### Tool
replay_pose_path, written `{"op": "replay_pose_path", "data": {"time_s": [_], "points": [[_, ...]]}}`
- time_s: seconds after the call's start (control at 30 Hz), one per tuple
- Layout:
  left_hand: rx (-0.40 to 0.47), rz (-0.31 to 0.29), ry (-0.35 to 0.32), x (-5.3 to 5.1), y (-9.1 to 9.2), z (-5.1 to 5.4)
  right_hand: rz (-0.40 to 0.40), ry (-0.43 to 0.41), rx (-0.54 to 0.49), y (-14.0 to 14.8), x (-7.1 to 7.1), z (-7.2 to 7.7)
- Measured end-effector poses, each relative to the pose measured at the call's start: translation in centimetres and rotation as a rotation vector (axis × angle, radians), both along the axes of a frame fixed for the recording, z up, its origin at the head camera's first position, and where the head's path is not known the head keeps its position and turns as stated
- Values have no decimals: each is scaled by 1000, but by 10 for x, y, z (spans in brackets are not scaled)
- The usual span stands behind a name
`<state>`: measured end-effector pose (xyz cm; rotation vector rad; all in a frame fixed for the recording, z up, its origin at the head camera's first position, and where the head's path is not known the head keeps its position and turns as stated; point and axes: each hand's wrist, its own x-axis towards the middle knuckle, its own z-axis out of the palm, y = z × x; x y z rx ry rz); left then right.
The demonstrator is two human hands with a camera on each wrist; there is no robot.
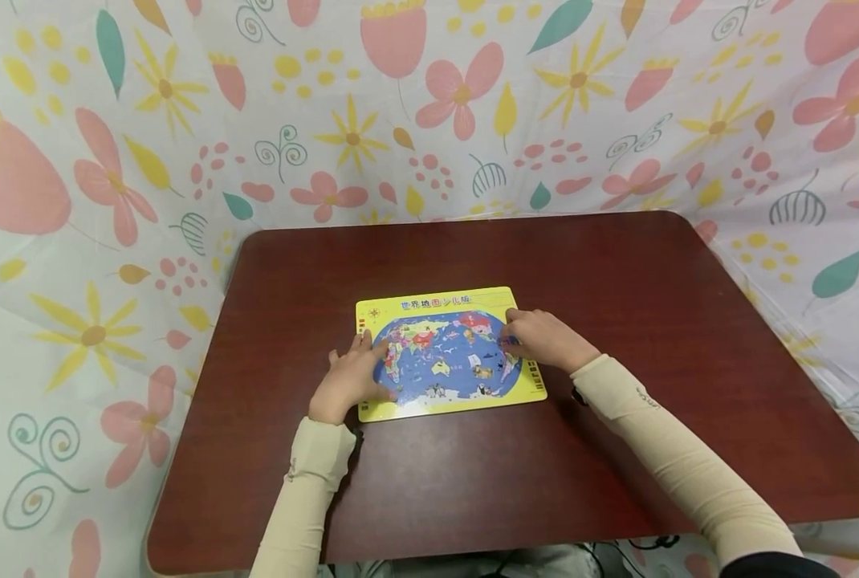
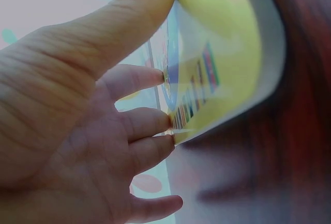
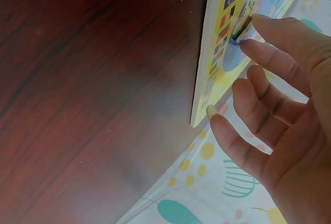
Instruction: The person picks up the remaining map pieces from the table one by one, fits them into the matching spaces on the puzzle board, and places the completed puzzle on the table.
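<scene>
A yellow-bordered world map puzzle board (image 1: pixel 379 410) with a blue oval map and Chinese title lies flat on the table. My left hand (image 1: pixel 350 379) rests on its left side, fingers spread; in the left wrist view the fingertips (image 2: pixel 164 122) touch the board near its corner. Over the right part of the map is my right hand (image 1: pixel 545 339). Seen from the right wrist, its thumb and index finger pinch a small puzzle piece (image 3: pixel 243 29) that stands tilted up from the map. The other fingers of that hand are loosely bent beside the board's edge.
A dark reddish-brown table (image 1: pixel 617 281) with rounded corners carries the board. Behind and beside it hangs a white cloth (image 1: pixel 242 104) printed with flowers and leaves. Black cables (image 1: pixel 653 543) show below the table's front edge.
</scene>
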<state>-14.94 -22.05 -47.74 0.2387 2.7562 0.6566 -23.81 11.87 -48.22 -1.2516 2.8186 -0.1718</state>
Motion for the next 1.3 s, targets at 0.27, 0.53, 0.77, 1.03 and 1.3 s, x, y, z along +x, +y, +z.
{"op": "replay_pose_path", "data": {"time_s": [0.27,0.53,0.77,1.03,1.3], "points": [[3,0,-5,-1,-1,0,-4,-2,-3,1,2,3],[-1,0,-1,0,-1,0,-35,19,-31,13,8,3],[5,0,-7,1,0,0,-49,53,-61,34,17,0],[-5,-21,-12,2,1,-1,-119,40,-49,74,40,10],[-25,-44,-11,1,-2,2,-193,-11,-50,110,62,14]]}}
